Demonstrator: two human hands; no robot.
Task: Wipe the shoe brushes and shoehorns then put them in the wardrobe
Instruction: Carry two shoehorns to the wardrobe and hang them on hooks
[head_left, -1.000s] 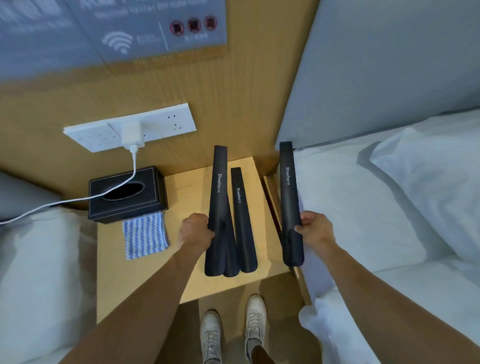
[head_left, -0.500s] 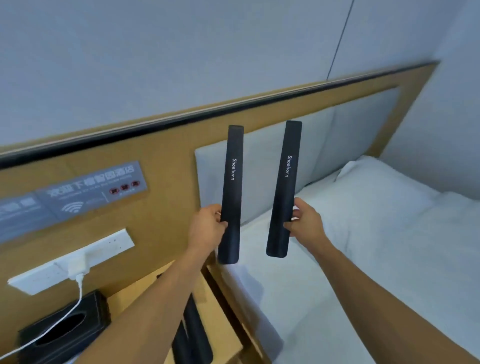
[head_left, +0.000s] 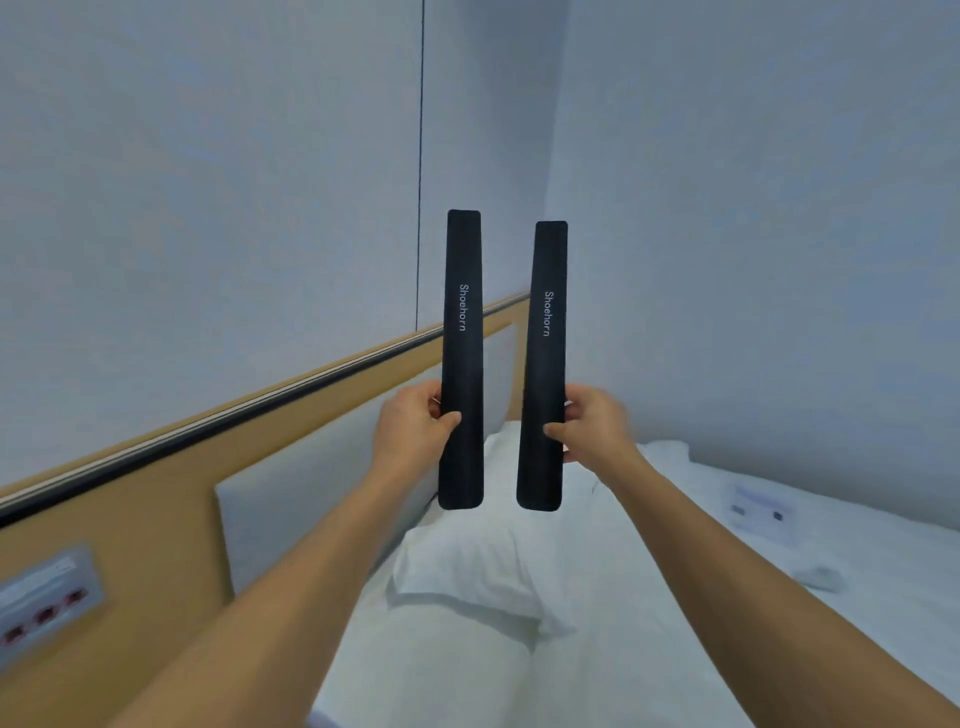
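White pillow (head_left: 467, 566), wooden headboard (head_left: 171, 499), perhaps a card (head_left: 761, 512)

Left hand (head_left: 415, 426), right hand (head_left: 592, 426) raised (both gripping).

— Where are the two shoehorns?

— I hold both upright in front of me, above the bed (head_left: 857, 613). The left shoehorn (head_left: 462, 358) is in my left hand (head_left: 415, 431), the right shoehorn (head_left: 543, 364) in my right hand (head_left: 592, 426). They stand side by side, near each other but apart.

— What is under and behind them?

— A pillow (head_left: 483, 571) lies on the bed below them. The headboard (head_left: 171, 499) runs along my left, with a sign panel (head_left: 47, 603) on it near my left arm. Behind the shoehorns the walls meet in a corner. A card (head_left: 758, 512) lies on the bed to the right.
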